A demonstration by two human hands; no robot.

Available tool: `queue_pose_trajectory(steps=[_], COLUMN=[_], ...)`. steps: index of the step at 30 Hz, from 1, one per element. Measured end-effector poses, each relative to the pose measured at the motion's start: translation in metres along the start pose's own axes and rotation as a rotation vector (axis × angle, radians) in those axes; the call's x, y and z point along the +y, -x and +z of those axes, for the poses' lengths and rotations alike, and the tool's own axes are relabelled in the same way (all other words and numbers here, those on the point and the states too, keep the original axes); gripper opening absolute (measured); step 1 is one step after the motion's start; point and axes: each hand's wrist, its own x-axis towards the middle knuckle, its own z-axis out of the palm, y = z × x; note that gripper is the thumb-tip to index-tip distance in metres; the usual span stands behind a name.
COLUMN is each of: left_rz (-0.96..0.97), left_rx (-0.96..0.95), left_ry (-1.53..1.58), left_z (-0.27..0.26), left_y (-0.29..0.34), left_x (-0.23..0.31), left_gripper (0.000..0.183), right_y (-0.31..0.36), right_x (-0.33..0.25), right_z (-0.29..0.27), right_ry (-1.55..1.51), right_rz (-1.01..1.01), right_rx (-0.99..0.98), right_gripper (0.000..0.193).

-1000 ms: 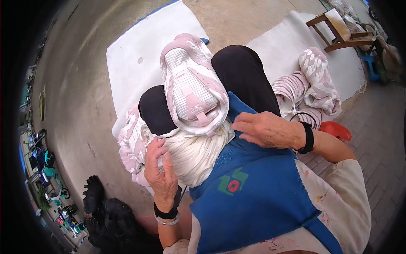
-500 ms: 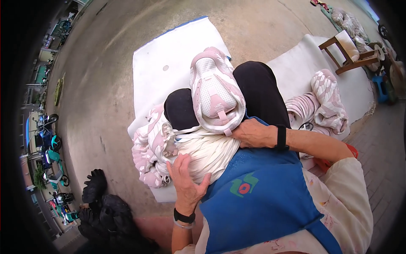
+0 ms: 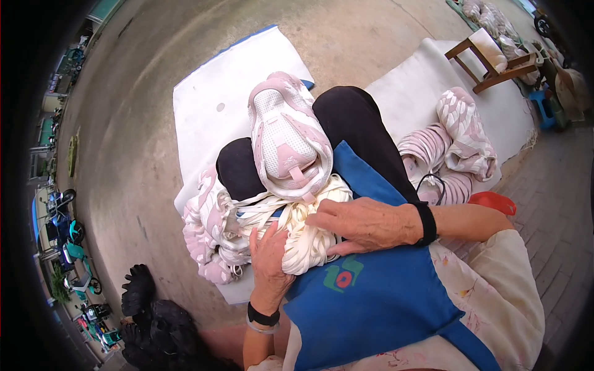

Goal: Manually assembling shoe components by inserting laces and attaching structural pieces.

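A bundle of cream shoelaces (image 3: 309,247) lies bunched up in my lap, on the blue apron (image 3: 371,297). My right hand (image 3: 368,224) grips the bundle from the right, its fingers bent over the top and its thumb lower down. At the left side of the laces is my left hand (image 3: 270,263), fingers stretched out against them. Just beyond, a pink and white sneaker upper (image 3: 291,145) rests between my knees with its heel loop toward me; neither hand touches it. More pink and white uppers (image 3: 210,232) are heaped by my left knee.
White sheets (image 3: 216,127) cover the ground ahead. Stacked pink and white uppers (image 3: 467,133) lie on the right sheet, near a wooden stool (image 3: 492,62). A red item (image 3: 492,202) is beside my right forearm. Black bundled material (image 3: 161,321) sits at lower left. Scooters (image 3: 74,253) stand far left.
My right hand has left the upper's heel and come down onto the shoelaces. The laces, spread flat before, are now bunched up nearer me. My left hand has stayed beside them.
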Motion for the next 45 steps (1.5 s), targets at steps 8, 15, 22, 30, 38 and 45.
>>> queue_pose_trajectory(steps=[8, 15, 22, 30, 38, 45], left_rz=[-0.011, -0.212, -0.095, -0.2, -0.377, -0.388], left_rx=[0.042, -0.203, -0.028, 0.062, 0.9, 0.594], left_ry=[0.136, 0.25, 0.259, 0.847, 1.363, 0.844], left_z=[-0.006, -0.051, -0.052, -0.055, -0.132, -0.125], left_y=[0.021, 0.004, -0.023, -0.023, 0.082, 0.079], left_x=[-0.009, 0.024, 0.041, 0.023, -0.015, -0.02], left_gripper=[0.041, 0.082, 0.105, 0.061, 0.06, 0.064], right_y=[0.001, -0.007, -0.033, -0.06, -0.011, 0.018], right_x=[0.038, 0.021, -0.063, -0.073, 0.0, 0.035], right_z=[-0.005, -0.008, -0.049, -0.058, -0.079, -0.093], right_ry=[0.274, -0.12, 0.102, 0.034, -0.152, -0.314], right_rz=[0.221, 0.223, -0.004, -0.228, 0.319, 0.524], right_rx=[-0.128, 0.004, 0.139, 0.307, 0.3, 0.479], right_gripper=[0.06, 0.053, 0.029, 0.048, 0.037, 0.027])
